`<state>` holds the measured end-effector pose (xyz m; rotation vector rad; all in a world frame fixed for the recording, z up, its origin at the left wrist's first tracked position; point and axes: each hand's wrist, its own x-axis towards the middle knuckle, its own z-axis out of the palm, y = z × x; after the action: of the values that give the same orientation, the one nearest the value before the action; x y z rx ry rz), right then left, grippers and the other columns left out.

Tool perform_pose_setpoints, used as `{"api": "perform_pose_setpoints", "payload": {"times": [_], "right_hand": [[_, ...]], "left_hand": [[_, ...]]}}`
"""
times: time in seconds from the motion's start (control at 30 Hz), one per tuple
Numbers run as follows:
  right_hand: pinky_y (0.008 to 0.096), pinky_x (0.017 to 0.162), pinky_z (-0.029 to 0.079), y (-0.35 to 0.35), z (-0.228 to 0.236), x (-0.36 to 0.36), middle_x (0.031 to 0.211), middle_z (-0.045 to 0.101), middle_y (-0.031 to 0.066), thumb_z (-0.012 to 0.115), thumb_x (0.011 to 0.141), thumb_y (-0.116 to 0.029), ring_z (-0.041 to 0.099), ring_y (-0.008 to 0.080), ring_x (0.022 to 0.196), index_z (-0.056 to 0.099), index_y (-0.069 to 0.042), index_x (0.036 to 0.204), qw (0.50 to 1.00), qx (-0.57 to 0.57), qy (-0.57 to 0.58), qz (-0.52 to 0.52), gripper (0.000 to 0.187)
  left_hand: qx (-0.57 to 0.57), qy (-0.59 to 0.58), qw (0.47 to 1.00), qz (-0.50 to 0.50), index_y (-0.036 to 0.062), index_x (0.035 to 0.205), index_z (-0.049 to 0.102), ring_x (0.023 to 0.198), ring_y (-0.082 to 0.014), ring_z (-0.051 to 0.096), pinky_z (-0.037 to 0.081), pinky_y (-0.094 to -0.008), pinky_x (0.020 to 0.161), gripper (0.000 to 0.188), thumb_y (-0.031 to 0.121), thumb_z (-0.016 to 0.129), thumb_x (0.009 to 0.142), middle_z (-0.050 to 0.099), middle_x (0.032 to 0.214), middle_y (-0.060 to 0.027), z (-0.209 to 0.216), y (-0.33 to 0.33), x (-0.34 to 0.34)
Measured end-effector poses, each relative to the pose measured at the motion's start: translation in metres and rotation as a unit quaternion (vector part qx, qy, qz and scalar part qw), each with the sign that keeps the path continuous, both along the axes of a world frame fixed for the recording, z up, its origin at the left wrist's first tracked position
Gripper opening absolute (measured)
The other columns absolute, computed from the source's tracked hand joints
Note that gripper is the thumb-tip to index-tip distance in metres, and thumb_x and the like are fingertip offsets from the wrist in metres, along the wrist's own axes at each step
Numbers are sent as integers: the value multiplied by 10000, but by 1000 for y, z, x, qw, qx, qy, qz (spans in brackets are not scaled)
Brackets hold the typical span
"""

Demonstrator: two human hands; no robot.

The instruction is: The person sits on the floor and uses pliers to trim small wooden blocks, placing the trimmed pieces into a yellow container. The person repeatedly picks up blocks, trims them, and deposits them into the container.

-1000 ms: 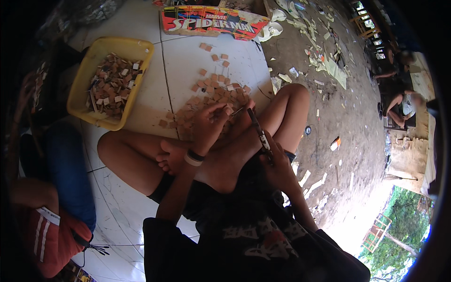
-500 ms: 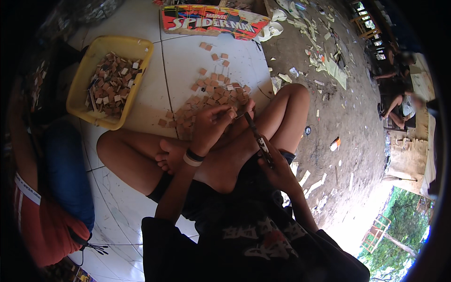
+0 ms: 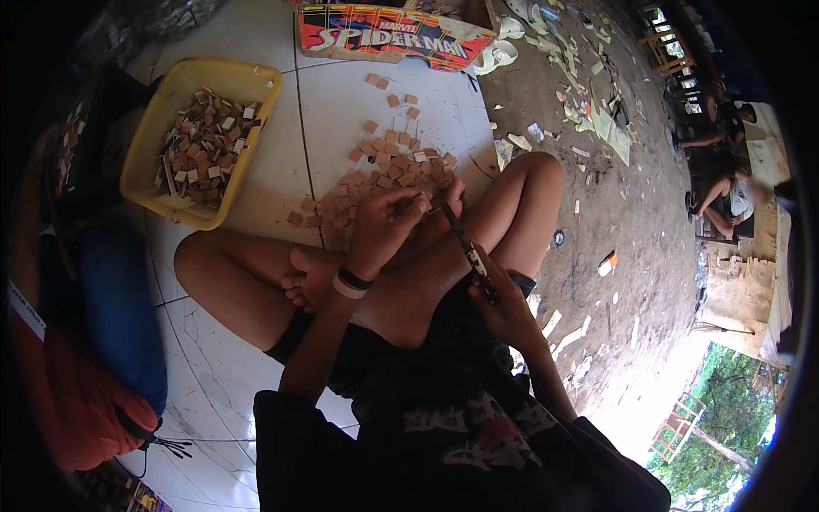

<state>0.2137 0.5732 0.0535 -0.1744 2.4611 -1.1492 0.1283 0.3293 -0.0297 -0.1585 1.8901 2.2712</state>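
My left hand [image 3: 384, 224] is closed in a pinch above my crossed legs, on what looks like a small brown square tile [image 3: 424, 201], partly hidden by the fingers. A long, slim dark tool [image 3: 461, 236] with a black-and-white patterned grip sits in my right hand [image 3: 503, 300]. Its tip points up and left, close to the left fingertips; whether it is a knife or a file I cannot make out. Just beyond both hands, many loose brown tiles [image 3: 392, 162] lie scattered on the white tiled floor [image 3: 341, 94].
A yellow plastic basin [image 3: 268, 96] of similar tiles stands at the far left. Beyond the loose tiles is a printed red box [image 3: 397, 38]. Scraps [image 3: 610, 136] litter the dirt ground at right. Someone in red and blue clothing [image 3: 119, 316] sits at left; other people [image 3: 725, 196] sit far right.
Both hands hold nearly the same place, with the tool tip still near the left fingertips. The view has shifted slightly, and the person at left has moved a little.
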Motion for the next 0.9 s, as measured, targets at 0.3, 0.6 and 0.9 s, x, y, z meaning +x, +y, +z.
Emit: {"api": "perform_pose_setpoints", "payload": {"times": [0.3, 0.6, 0.9], "right_hand": [[426, 958, 514, -1, -2, 1, 1224, 648, 228, 671, 1000, -9, 667, 355, 1072, 368, -108, 1668, 1000, 1, 0, -4, 740], [418, 1099, 473, -8, -7, 6, 1442, 613, 268, 652, 1025, -27, 600, 382, 1365, 381, -53, 1648, 999, -30, 6, -16, 679], [333, 897, 532, -10, 18, 4, 1118, 592, 82, 602, 1101, -211, 587, 135, 976, 494, -19, 1451, 918, -226, -323, -55, 413]], "left_hand": [[19, -16, 1000, -2, -30, 1163, 781, 821, -50, 686, 532, -215, 720, 223, 102, 742, 987, 793, 948, -41, 2, 0, 0], [57, 25, 998, -10, -31, 1201, 746, 927, -60, 697, 558, -221, 808, 242, 91, 751, 992, 771, 1039, -50, -3, 11, 2], [380, -98, 917, -68, 8, 1225, 712, 1050, -159, 732, 607, -334, 958, 229, 118, 733, 1025, 750, 1146, -77, -5, 19, 7]]}}
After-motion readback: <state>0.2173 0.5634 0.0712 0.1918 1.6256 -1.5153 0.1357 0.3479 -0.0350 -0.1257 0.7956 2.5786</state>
